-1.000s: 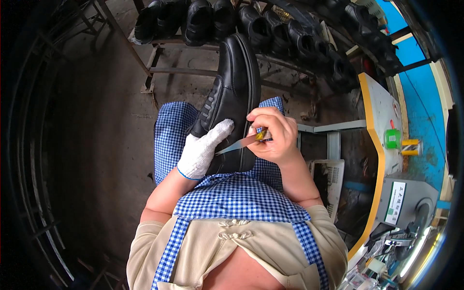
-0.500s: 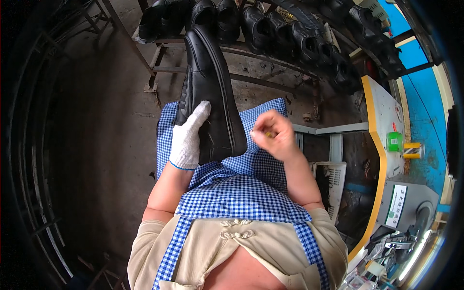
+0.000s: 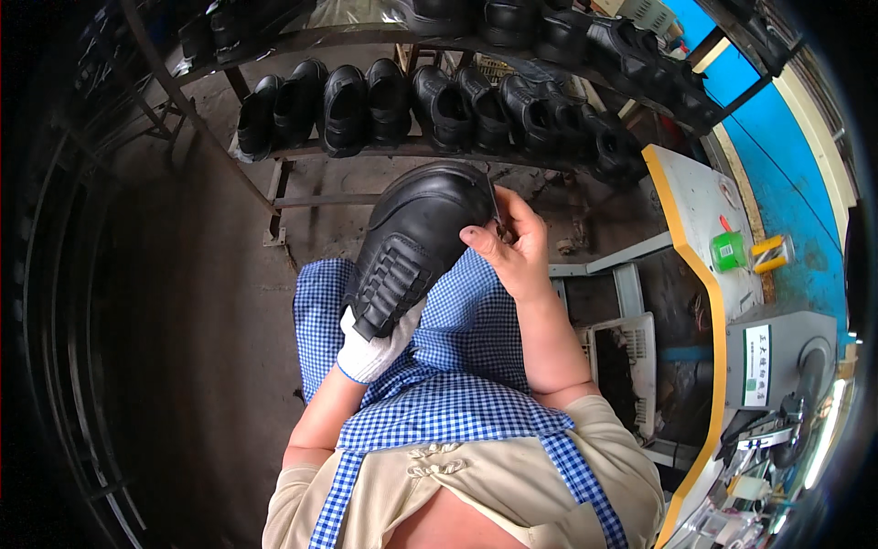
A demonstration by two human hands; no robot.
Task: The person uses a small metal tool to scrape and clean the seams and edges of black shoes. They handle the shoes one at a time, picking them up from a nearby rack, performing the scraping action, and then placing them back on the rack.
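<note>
A black lace-up shoe (image 3: 425, 220) is held up over my lap, toe away from me and laces facing up. My left hand (image 3: 373, 352), in a white knit glove, grips it from below at the heel end; most of its fingers are hidden behind the shoe. Bare, my right hand (image 3: 519, 247) is at the right side of the toe, thumb and fingers pinched together. A thin dark sliver shows between those fingers and the sole edge, too small to name. Beneath lies my blue checked apron (image 3: 457, 403).
Ahead, a metal rack (image 3: 366, 146) bears rows of black shoes (image 3: 343, 105). On the right stands a yellow-edged table (image 3: 704, 265) with a green container (image 3: 728, 251), a yellow roll (image 3: 771, 254) and a grey machine (image 3: 786, 348). Below it sits a white crate (image 3: 648, 366).
The shoe has turned from its side to laces-up, and its toe has come lower. My right hand has moved from beside the heel up to the toe edge. The view has tilted up.
</note>
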